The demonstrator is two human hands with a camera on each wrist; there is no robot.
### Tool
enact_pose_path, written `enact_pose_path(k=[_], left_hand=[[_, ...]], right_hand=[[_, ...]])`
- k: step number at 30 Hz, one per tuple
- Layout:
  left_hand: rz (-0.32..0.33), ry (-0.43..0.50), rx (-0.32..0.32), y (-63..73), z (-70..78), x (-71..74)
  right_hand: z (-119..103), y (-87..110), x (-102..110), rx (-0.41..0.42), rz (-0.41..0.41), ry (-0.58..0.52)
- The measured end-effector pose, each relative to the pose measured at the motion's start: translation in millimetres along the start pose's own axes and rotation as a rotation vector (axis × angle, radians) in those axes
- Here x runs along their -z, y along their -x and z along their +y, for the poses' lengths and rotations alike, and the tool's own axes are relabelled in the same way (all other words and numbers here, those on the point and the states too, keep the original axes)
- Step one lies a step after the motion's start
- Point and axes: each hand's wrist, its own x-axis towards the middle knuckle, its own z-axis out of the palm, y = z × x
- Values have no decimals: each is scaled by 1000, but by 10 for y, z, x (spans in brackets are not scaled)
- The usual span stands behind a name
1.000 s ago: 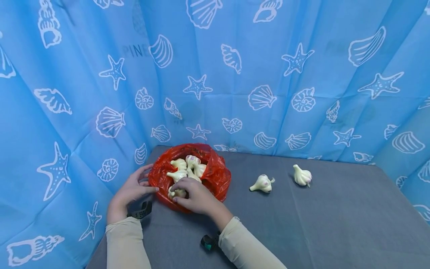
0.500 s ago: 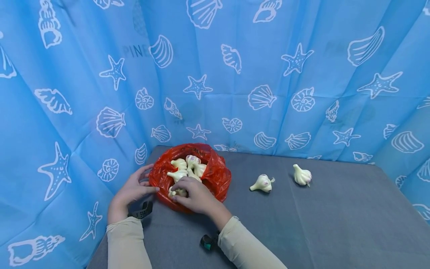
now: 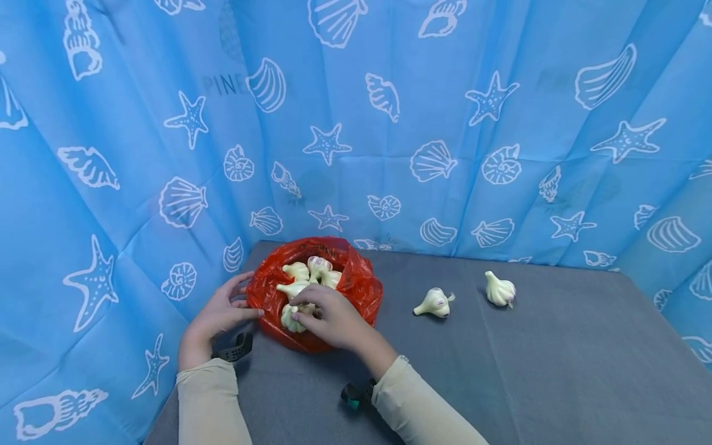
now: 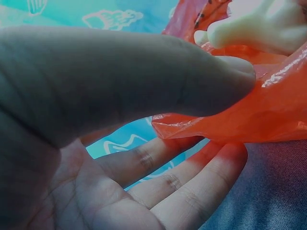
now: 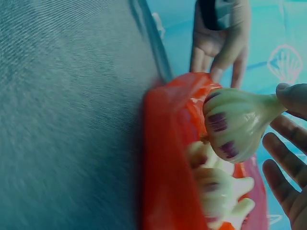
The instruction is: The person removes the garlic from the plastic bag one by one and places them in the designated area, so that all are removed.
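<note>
A red plastic bag (image 3: 364, 287) lies open at the left of the table, with several garlic bulbs (image 3: 319, 267) inside. My right hand (image 3: 339, 318) is over the bag's front part and pinches one garlic bulb (image 5: 240, 122) by its stem, thumb on the stem's end. That bulb has purple patches and hangs over the others in the right wrist view. At the bag's left side, my left hand (image 3: 217, 312) touches the plastic with fairly straight, spread fingers (image 4: 192, 191); its thumb lies near the rim. The bag's bottom is hidden.
Two more garlic bulbs lie on the grey tablecloth (image 3: 556, 346) right of the bag: a nearer one (image 3: 435, 303) and a farther one (image 3: 500, 290). A blue curtain (image 3: 389, 136) with white shells stands behind and to the left.
My right hand has drawn back slightly to the right and lifted the pinched garlic bulb, which shows more now. My left hand stays in place at the bag.
</note>
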Motion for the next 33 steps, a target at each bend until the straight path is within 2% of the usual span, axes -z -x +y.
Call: enact_pose_path(k=[6,12,17,23,33], left_hand=[[-1,3,2,-1,-11,9],[-4,10,-22,-8,-9,42],[3,-14,0,2,-2,48],[6,-21,35,20,-43,7],[8,-11,5,-10,-18,-11]], right_hand=[[-92,85,215,20,29,-48],[-133,194,449,64,75,-27],[-101,341,604,105,126,-21],[-15,560,741,96,171,16],[70,811,1047,84,242,37]])
